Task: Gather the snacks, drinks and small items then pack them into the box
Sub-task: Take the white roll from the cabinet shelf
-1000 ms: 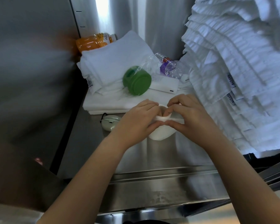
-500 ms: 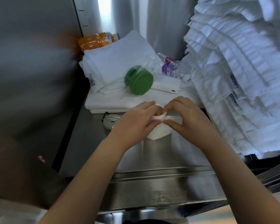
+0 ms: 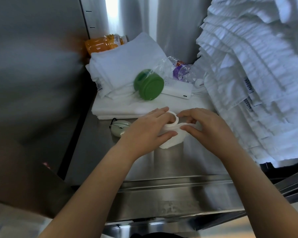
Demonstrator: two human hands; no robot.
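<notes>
The left hand (image 3: 144,133) grips the white paper roll (image 3: 169,143) over the steel shelf (image 3: 162,167) and the right hand (image 3: 207,129) pinches its loose end, so I think the soft paper can unwind or tear if that hand pulls hard.

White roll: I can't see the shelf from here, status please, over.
Left hand grips white roll. Right hand pinches its rim. Green jar lies behind on towels, apart from roll.
</notes>
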